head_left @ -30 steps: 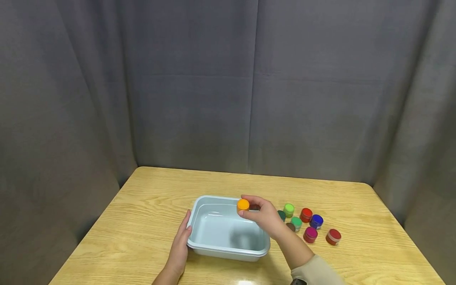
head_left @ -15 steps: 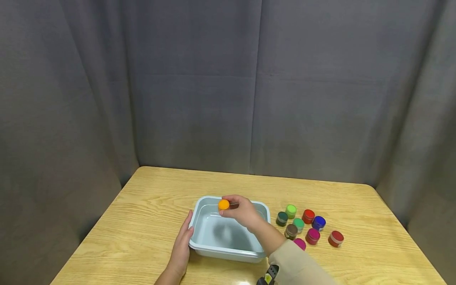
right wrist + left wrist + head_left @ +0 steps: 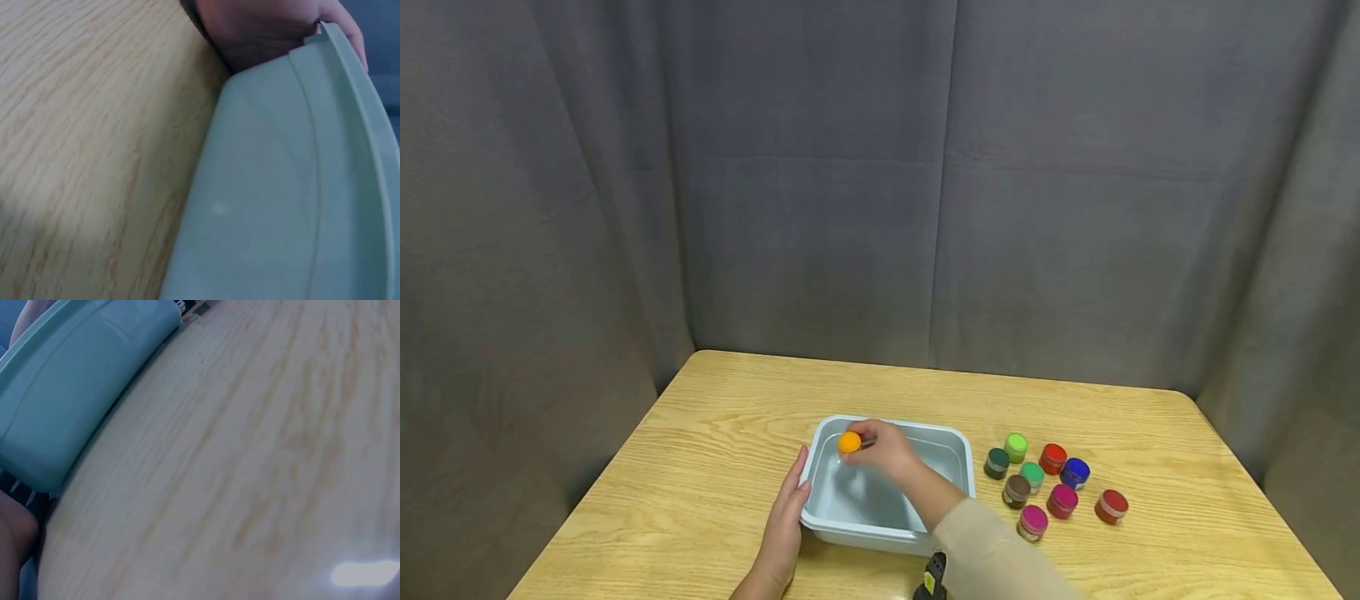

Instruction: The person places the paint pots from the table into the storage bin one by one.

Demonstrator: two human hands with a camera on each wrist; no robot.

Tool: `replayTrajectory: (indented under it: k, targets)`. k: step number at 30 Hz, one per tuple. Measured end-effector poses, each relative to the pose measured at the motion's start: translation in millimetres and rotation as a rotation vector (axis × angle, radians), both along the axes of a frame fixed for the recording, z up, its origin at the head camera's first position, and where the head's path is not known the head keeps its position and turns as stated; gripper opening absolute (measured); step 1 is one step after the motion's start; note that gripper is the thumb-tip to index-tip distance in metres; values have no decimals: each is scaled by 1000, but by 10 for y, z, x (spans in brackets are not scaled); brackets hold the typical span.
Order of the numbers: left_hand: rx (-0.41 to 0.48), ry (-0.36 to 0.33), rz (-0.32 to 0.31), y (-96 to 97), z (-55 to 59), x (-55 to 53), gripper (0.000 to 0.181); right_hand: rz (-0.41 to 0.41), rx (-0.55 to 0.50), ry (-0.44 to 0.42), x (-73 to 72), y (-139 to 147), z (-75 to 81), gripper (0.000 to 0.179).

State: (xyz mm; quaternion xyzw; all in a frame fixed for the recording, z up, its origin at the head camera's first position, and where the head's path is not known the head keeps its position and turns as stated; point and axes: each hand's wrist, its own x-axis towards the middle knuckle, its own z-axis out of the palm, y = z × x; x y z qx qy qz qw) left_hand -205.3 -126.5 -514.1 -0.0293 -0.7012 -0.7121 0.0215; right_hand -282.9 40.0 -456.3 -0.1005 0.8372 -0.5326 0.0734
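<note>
A pale blue rectangular plastic basin [image 3: 880,537] stands on the wooden table. At its left end, my left hand [image 3: 784,529] grips the wall, thumb at the rim and fingers along the outside. The right wrist view shows the left hand [image 3: 269,31] around the basin's corner, a digit over the rim [image 3: 365,106]. My right hand [image 3: 883,450] reaches over the basin and pinches a small orange-lidded jar [image 3: 850,442] between thumb and fingers, within the basin's left part. The jar's lower part is mostly hidden. In the left wrist view the basin's outer wall [image 3: 81,394] shows.
Right of the basin stand several small lidded jars: dark green [image 3: 997,463], light green [image 3: 1017,448], mint green [image 3: 1032,477], brown [image 3: 1017,492], red [image 3: 1053,459], blue [image 3: 1075,473], magenta [image 3: 1033,523], and a separate red one [image 3: 1111,507]. A grey curtain [image 3: 820,208] hangs behind the table [image 3: 700,467].
My right hand has carried the orange-lidded jar leftward and lower, from the basin's back right rim to its left part. The left hand has stayed at the basin's left end.
</note>
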Motion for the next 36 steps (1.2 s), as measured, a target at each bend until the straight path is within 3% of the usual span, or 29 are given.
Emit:
replayTrajectory:
  k: [5,15,25,36]
  targets:
    - [-8,19,-14,-7,-12,-5,56,6,54,30,10,-74,-67,44]
    - [-19,27,-28,-13,-22,-17,56,-24,177,-29,67,-112,-107,43]
    - [-23,38,-27,-2,-20,4,56,-44,216,-71,80,-130,-114,41]
    - [-28,54,-29,-7,-33,7,56,-54,205,-123,78,-110,-77,50]
